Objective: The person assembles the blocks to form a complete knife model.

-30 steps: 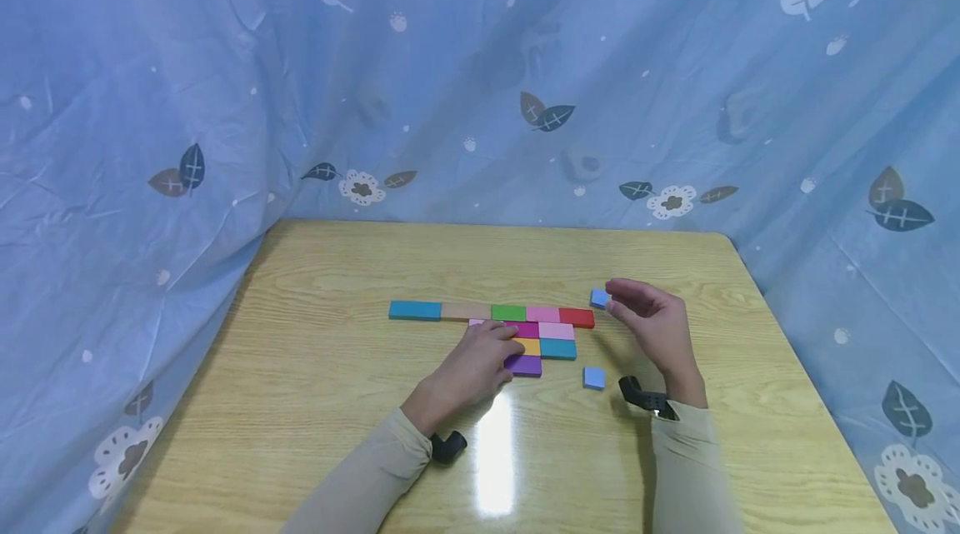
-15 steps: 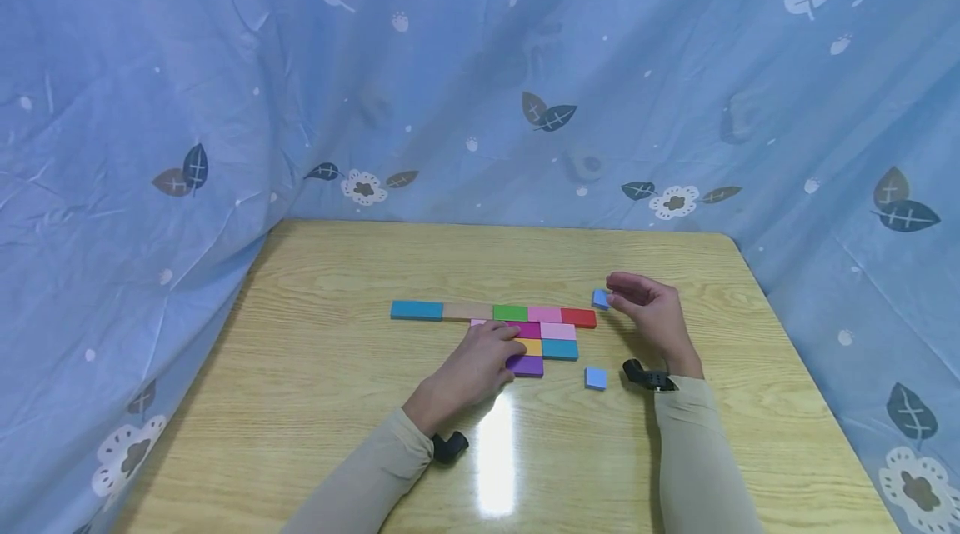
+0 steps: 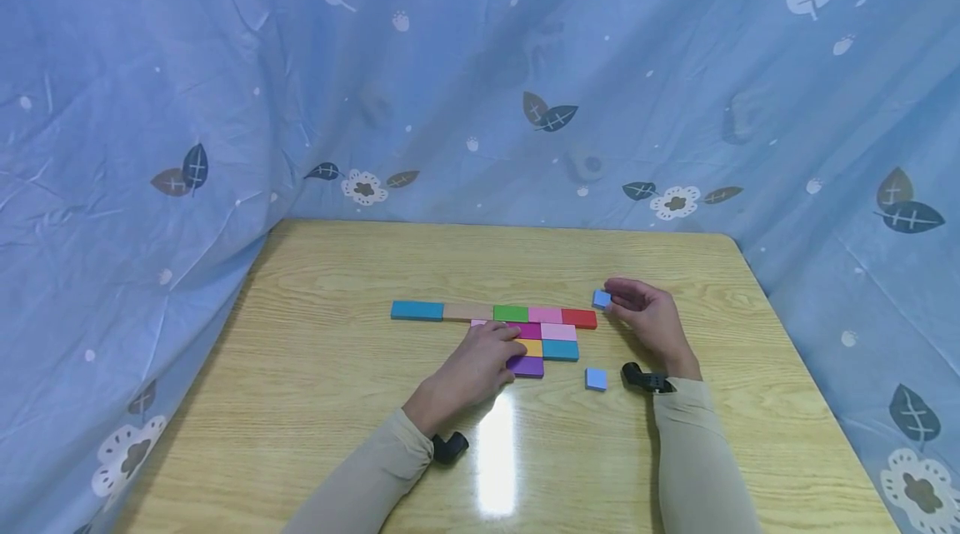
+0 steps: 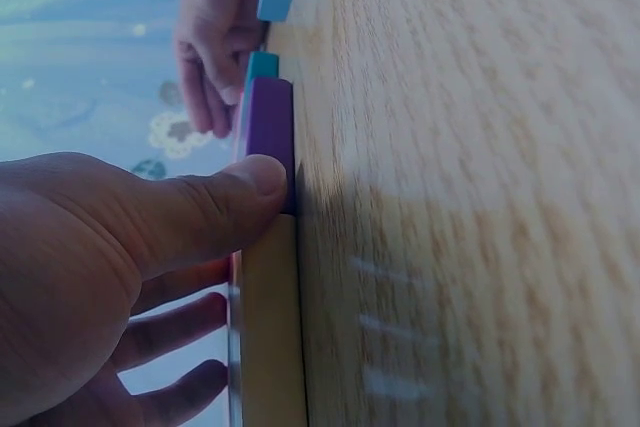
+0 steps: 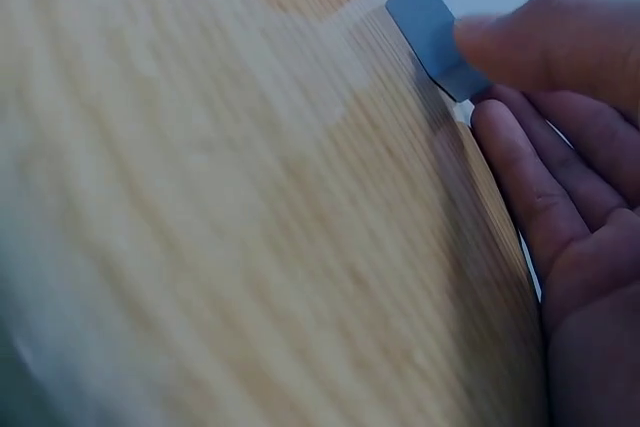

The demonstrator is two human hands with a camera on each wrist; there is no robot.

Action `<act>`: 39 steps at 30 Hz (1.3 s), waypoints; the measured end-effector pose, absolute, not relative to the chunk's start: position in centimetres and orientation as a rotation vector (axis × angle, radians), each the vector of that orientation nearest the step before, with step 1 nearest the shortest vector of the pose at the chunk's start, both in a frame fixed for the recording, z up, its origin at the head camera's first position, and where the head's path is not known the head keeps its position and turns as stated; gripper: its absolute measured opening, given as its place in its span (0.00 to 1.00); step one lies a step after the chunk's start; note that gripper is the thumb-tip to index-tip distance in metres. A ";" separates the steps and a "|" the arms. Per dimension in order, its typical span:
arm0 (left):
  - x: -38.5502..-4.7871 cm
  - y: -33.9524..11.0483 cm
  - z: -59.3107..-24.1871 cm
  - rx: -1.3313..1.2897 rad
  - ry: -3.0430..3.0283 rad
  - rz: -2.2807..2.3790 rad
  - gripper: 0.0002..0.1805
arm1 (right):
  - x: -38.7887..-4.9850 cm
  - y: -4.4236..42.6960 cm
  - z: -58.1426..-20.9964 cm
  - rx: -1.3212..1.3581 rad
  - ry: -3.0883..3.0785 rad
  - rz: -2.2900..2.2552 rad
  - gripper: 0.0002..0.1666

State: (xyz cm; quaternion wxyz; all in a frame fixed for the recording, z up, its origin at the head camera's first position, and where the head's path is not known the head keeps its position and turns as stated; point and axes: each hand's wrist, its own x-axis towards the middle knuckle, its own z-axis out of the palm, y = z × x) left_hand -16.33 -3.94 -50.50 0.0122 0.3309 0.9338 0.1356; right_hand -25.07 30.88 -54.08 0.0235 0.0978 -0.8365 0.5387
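My left hand [image 3: 474,361] rests on an arrangement of flat coloured blocks, covering part of it. In the left wrist view its thumb presses near the joint between a purple block [image 4: 270,117] and a tan block [image 4: 270,317], while the other fingers reach over the far side. My right hand [image 3: 654,319] is beside a small light blue block [image 3: 601,299] at the right end of the top row. The right wrist view shows its thumb [image 5: 500,47] at that block [image 5: 425,22], fingers beneath; whether it grips cannot be told.
A second light blue block [image 3: 596,379] lies to the right of the rows. The top row runs from a blue block [image 3: 417,311] to a red block [image 3: 579,318], with shorter rows in front. A blue patterned curtain [image 3: 450,59] surrounds the wooden table [image 3: 315,401].
My right hand lifted slightly, then came down a little beside the far light blue block, its fingers drawing nearer to it. My left hand and the rows of blocks stay put.
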 end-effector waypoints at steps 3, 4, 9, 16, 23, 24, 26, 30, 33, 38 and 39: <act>-16.3 -3.9 -50.5 1.029 2.913 0.416 0.19 | -25.0 30.8 -54.1 0.294 -2.599 1.646 0.25; -16.3 -3.9 -50.5 1.028 2.913 0.416 0.19 | -24.9 30.8 -54.0 0.288 -2.600 1.641 0.25; -16.2 -3.9 -50.5 1.016 2.901 0.429 0.19 | -24.2 30.5 -53.7 0.246 -2.582 1.616 0.23; -16.2 -3.9 -50.4 1.017 2.901 0.430 0.19 | -21.9 29.6 -52.5 0.234 -2.522 1.632 0.21; -16.2 -3.8 -50.3 1.008 2.907 0.433 0.19 | -19.8 28.6 -51.2 0.331 -2.609 1.567 0.20; -16.2 -3.8 -50.3 1.008 2.908 0.435 0.19 | -19.7 28.5 -51.2 0.349 -2.620 1.557 0.19; -16.2 -3.8 -50.4 1.011 2.909 0.433 0.19 | -19.4 28.3 -51.4 0.374 -2.638 1.538 0.19; -16.2 -3.9 -50.4 1.019 2.914 0.431 0.19 | -18.9 27.7 -51.6 0.383 -2.678 1.491 0.20; -16.2 -3.9 -50.5 1.025 2.917 0.431 0.19 | -18.8 27.4 -51.9 0.360 -2.710 1.438 0.22; -16.2 -3.9 -50.5 1.028 2.916 0.435 0.18 | -18.6 26.9 -51.9 0.344 -2.738 1.368 0.23; -16.2 -3.9 -50.4 1.027 2.915 0.437 0.18 | -18.6 26.8 -51.9 0.347 -2.739 1.360 0.23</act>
